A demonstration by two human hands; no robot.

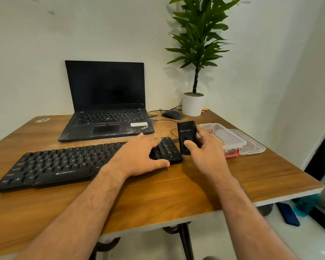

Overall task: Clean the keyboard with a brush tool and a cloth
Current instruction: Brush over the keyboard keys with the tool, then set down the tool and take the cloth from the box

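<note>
The right hand point(204, 152) grips a black box-shaped tool point(187, 136), upright, its thumb laid across the lower front and its fingers curled round the far side. White lettering shows on the tool's upper face. Whether this is the brush tool I cannot tell, as no bristles show. The tool stands just off the right end of the black keyboard point(73, 164).

The left hand point(143, 156) rests flat on the right part of that keyboard, fingers straight and spread over the keys, thumb lying along the near edge, holding nothing.

The keyboard lies slantwise across the wooden worktop point(158, 194), its left end nearer the front edge, with a brand name printed below the space bar.

Behind it sits an open black laptop point(106, 102), screen dark, its palm rest scuffed. To the right of the laptop lies a dark mouse point(172, 114) with cables trailing near it, and beyond that a green plant in a white pot point(192, 105) stands in the corner.

Just right of the right hand is a clear plastic container point(225, 136) with red clips, and its lid point(251, 145) lies beside it toward the worktop's edge.
</note>
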